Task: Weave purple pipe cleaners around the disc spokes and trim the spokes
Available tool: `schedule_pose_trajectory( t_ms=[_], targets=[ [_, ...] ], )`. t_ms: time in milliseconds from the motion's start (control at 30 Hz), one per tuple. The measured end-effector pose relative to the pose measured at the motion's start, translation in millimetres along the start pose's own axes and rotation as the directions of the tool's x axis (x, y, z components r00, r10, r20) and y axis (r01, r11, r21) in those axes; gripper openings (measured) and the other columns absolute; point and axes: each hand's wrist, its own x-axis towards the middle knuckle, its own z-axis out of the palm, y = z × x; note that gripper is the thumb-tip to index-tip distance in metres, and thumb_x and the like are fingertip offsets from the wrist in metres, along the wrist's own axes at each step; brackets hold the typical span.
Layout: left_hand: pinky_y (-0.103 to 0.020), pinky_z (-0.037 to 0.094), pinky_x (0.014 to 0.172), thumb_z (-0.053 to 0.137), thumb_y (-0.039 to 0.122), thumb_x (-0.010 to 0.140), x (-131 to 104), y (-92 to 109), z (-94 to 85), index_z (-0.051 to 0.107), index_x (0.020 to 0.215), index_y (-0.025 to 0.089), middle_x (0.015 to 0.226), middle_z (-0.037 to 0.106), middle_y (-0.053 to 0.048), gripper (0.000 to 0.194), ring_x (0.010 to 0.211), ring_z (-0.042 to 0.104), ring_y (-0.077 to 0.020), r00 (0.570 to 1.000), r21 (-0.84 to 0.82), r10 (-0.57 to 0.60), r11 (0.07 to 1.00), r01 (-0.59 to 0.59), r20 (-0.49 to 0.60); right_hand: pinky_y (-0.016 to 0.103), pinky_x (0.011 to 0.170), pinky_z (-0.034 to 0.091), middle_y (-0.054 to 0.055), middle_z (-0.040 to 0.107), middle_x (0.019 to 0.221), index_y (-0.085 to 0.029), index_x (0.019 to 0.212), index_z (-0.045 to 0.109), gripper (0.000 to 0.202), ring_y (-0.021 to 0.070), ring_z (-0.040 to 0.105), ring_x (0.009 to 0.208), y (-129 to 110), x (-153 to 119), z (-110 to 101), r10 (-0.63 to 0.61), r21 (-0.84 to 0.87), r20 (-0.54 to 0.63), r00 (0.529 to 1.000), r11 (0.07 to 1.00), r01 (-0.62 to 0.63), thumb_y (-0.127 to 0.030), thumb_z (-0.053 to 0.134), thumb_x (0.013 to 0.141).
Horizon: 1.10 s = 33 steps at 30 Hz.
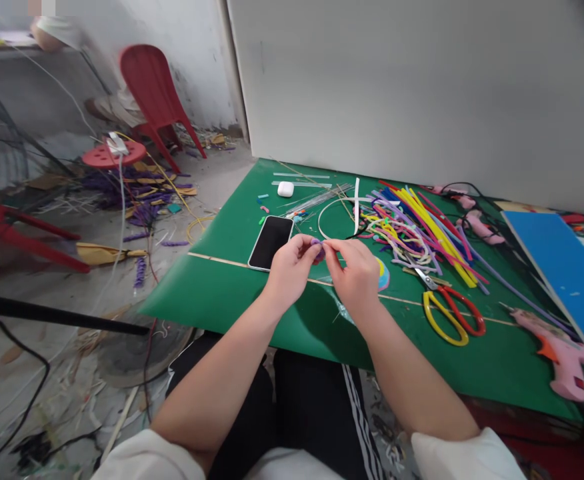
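My left hand and my right hand meet fingertip to fingertip above the green table. Pinched between them is a small purple piece, mostly covered by fingers, so its exact shape is hidden. A phone with a dark screen lies just left of my left hand. Behind my right hand a yellow, blue and pink round item shows in part. To the right lies a tangle of bent colored fuzzy stems, beside straight yellow stems.
Scissors with red and yellow handles lie right of my hands. A pink glue gun rests near the right edge by a blue board. A white case sits farther back. Another person sits beyond a red chair.
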Motion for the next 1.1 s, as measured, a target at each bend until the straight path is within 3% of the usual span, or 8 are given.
schedule_pose_trajectory(
  t_ms=[100,200,300,400,667,933,1000,1100],
  targets=[
    [-0.022,0.047,0.063,0.056,0.021,0.076,0.9,-1.0,-0.9,0.057,0.075,0.014,0.066,0.057,0.002,0.007,0.062,0.054,-0.0081,1.0,0.014,-0.009,1.0,0.009,-0.016,0.03,0.072,0.046,0.006,0.067,0.079,-0.018,0.082,0.063,0.017,0.0166,0.059,0.075,1.5,-0.3,0.4,0.0,0.01,0.033,0.999,1.0,0.0,-0.021,0.047,0.084],
    [-0.023,0.048,0.065,0.06,0.023,0.074,2.0,-0.4,-2.0,0.059,0.076,0.014,0.068,0.06,0.001,0.009,0.064,0.057,-0.0086,1.0,-0.036,-0.024,0.999,0.023,-0.014,0.03,0.071,0.047,0.005,0.067,0.077,-0.018,0.08,0.063,0.018,0.0165,0.06,0.074,0.4,1.2,-0.4,0.155,0.11,0.071,0.985,0.981,-0.162,-0.026,0.048,0.083],
    [-0.024,0.05,0.068,0.065,0.023,0.069,2.5,0.8,-2.4,0.061,0.085,0.015,0.077,0.064,0.0,0.018,0.071,0.06,-0.0103,1.0,-0.12,-0.021,0.993,0.019,-0.016,0.027,0.064,0.05,0.003,0.066,0.075,-0.018,0.08,0.063,0.019,0.0147,0.061,0.069,-2.2,4.4,-1.9,0.402,0.303,0.11,0.909,0.858,-0.416,-0.032,0.05,0.081],
    [-0.025,0.051,0.069,0.068,0.021,0.066,2.4,1.4,-2.7,0.062,0.091,0.016,0.076,0.065,0.0,0.026,0.071,0.06,-0.0106,0.999,-0.151,0.003,0.988,-0.011,-0.052,0.025,0.059,0.05,0.002,0.064,0.074,-0.018,0.079,0.062,0.02,0.0143,0.061,0.067,-3.6,7.0,-2.9,0.514,0.428,0.181,0.838,0.726,-0.538,-0.036,0.053,0.077],
    [-0.028,0.051,0.073,0.07,0.026,0.065,2.1,3.1,-5.2,0.066,0.086,0.015,0.085,0.068,-0.004,0.024,0.077,0.063,-0.0138,0.998,-0.177,-0.024,0.984,0.012,-0.065,0.025,0.056,0.049,0.0,0.061,0.069,-0.018,0.074,0.063,0.019,0.0131,0.057,0.064,0.1,7.0,-1.1,0.544,0.57,0.32,0.776,0.543,-0.616,-0.036,0.061,0.071],
    [-0.029,0.05,0.072,0.072,0.026,0.062,1.0,2.0,-5.6,0.067,0.079,0.014,0.079,0.069,-0.003,0.022,0.072,0.063,-0.0141,0.997,-0.194,-0.06,0.98,0.049,-0.05,0.023,0.052,0.049,-0.004,0.056,0.057,-0.017,0.066,0.061,0.018,0.0086,0.053,0.053,3.2,9.0,-0.1,0.561,0.667,0.562,0.608,0.127,-0.734,-0.033,0.069,0.063],
    [-0.03,0.051,0.073,0.071,0.027,0.063,1.3,3.0,-6.8,0.066,0.08,0.014,0.079,0.069,-0.003,0.022,0.073,0.064,-0.0145,0.998,-0.149,-0.035,0.988,0.026,-0.056,0.024,0.054,0.05,-0.003,0.057,0.058,-0.017,0.067,0.061,0.019,0.0101,0.055,0.056,3.6,10.0,-1.9,0.549,0.644,0.572,0.609,0.16,-0.748,-0.035,0.068,0.064],
    [-0.031,0.051,0.075,0.068,0.026,0.066,2.4,5.5,-11.2,0.067,0.083,0.015,0.081,0.069,-0.003,0.02,0.074,0.064,-0.0145,1.0,-0.039,0.024,0.999,-0.025,-0.015,0.027,0.063,0.052,0.001,0.064,0.071,-0.018,0.075,0.064,0.02,0.014,0.061,0.069,2.6,11.6,-6.4,0.532,0.598,0.43,0.729,0.437,-0.672,-0.037,0.064,0.068]
  ],
)
